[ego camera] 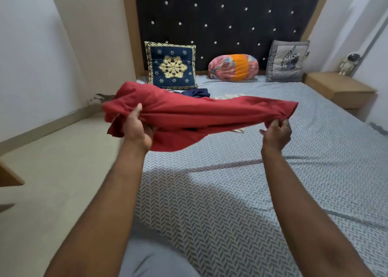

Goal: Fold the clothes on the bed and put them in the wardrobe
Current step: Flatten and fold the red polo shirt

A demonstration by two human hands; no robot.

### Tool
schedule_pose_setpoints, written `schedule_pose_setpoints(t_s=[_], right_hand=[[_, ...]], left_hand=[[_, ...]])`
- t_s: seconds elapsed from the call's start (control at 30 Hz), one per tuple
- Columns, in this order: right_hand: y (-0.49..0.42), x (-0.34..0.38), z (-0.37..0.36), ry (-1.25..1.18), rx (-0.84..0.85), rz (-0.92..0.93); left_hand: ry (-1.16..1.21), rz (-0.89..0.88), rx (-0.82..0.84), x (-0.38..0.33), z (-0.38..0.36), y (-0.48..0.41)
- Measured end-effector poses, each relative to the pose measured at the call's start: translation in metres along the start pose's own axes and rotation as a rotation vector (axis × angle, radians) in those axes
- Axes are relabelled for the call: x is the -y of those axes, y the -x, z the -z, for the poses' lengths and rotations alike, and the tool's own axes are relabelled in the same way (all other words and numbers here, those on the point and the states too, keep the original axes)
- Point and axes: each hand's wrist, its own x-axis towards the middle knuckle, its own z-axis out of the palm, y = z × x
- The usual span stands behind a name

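Early in the job, by the look of it. The red garment is up in the air over the bed, stretched b/w both hands: left hand has fingers & thumb curled round a bunched end, right hand pinches the other end, the two well apart. Cloth is crumpled & sags in the middle, with no clean fold in it yet. I'd say it's being opened out before the 1st fold, tho can't tell which part of it each hand has. Behind it, toward the head of the bed, a navy garment & a pale garment lie loose on the sheet, partly hidden by the red cloth, neither folded. No folded pile in view, and the wardrobe isn't in view either. So nothing visibly done. Left to do: fold the red piece, fold at least the other 2, carry all to the wardrobe. Other stuff: blue patterned cushion, pink-orange bolster & grey cushion against the dark studded headboard; wooden nightstand at right w/ a small astronaut figure behind it.
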Motion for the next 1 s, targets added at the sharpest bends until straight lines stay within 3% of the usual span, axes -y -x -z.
schedule_pose_setpoints(t_s=[0.1, 0.2, 0.33, 0.43, 0.47, 0.53, 0.57, 0.63, 0.7, 0.73, 0.8, 0.9, 1.0], right_hand=[[-0.011, -0.062, 0.014, 0.17, 0.004, -0.139], [0.01, -0.108, 0.031, 0.347, 0.019, -0.432], [0.053, -0.136, 0.049, 0.576, 0.131, -0.486], [0.074, -0.151, 0.046, 0.664, 0.364, -0.312], [0.079, -0.157, 0.042, 0.702, 0.457, -0.225], [0.09, -0.162, 0.033, 0.81, 0.644, -0.061], [0.096, -0.164, 0.026, 0.864, 0.732, 0.039], [0.11, -0.161, 0.013, 0.96, 0.92, 0.205], [0.125, -0.158, 0.001, 1.106, 1.079, 0.295], [0.13, -0.157, -0.006, 1.18, 1.153, 0.33], [0.139, -0.157, -0.014, 1.265, 1.254, 0.338], [0.149, -0.153, -0.028, 1.099, 1.163, 0.301], [0.148, -0.143, -0.044, 0.908, 1.041, 0.3]], left_hand=[[-0.185, 0.171, -0.209, 0.058, 0.036, 0.011], [-0.496, 0.459, -0.266, 0.114, 0.079, 0.042], [-0.938, 0.9, 0.008, 0.14, 0.116, 0.078], [-1.186, 1.103, 0.332, 0.134, 0.121, 0.085], [-1.227, 1.105, 0.356, 0.133, 0.117, 0.085], [-1.221, 0.93, 0.21, 0.134, 0.116, 0.074], [-1.234, 0.734, 0.103, 0.136, 0.119, 0.065], [-1.477, 0.221, -0.091, 0.131, 0.126, 0.047], [-1.696, -0.101, -0.177, 0.125, 0.136, 0.036], [-1.731, -0.114, -0.165, 0.123, 0.14, 0.031], [-1.699, 0.094, -0.051, 0.126, 0.148, 0.023], [-1.646, 0.348, 0.193, 0.142, 0.152, 0.029], [-1.756, 0.174, 0.279, 0.159, 0.15, 0.046]])
